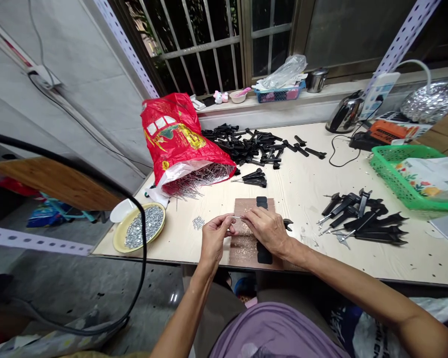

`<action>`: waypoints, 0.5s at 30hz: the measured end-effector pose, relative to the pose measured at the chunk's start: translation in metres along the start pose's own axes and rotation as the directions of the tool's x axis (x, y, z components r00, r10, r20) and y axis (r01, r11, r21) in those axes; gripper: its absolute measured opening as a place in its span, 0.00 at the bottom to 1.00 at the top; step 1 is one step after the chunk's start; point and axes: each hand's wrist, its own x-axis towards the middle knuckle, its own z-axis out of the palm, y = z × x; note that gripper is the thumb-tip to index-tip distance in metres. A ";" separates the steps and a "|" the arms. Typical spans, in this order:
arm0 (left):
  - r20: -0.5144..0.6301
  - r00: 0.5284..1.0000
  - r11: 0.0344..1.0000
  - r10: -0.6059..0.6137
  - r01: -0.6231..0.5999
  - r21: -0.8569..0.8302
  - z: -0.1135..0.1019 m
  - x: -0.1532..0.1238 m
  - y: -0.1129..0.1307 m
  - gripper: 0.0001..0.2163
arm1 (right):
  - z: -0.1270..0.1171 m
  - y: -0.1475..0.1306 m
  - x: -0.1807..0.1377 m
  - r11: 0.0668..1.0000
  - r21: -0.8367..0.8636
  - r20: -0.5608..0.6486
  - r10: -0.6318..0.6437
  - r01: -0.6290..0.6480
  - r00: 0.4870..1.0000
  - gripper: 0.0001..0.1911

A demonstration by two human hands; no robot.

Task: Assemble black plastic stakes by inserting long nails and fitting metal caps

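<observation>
Over a brown board (242, 253) near the table's front edge, both hands are close together. My left hand (214, 236) pinches the end of a thin metal rod (237, 217) between thumb and fingers. Under my right hand (267, 231) is a black plastic handle (287, 224), its forked end sticking out on the right; the palm and fingers hide the rest. Whether the rod sits inside the handle cannot be made out. Dark pads (264, 254) lie on the board. Left of my left hand is a little heap of small metal pieces (198, 223).
A yellow bowl (117, 239) of small metal pieces stands at left. Behind it, a red bag (179, 134) spills thin metal rods. Black handles (246, 141) are piled at the back; several with rods (362, 219) lie at right near a green basket (406, 191). A black cable (144, 248) hangs at left.
</observation>
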 end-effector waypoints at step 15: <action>-0.006 0.995 0.985 0.104 -0.102 0.137 0.002 0.004 -0.007 0.12 | 0.005 0.009 -0.007 0.968 0.217 0.153 0.093 -0.125 0.984 0.09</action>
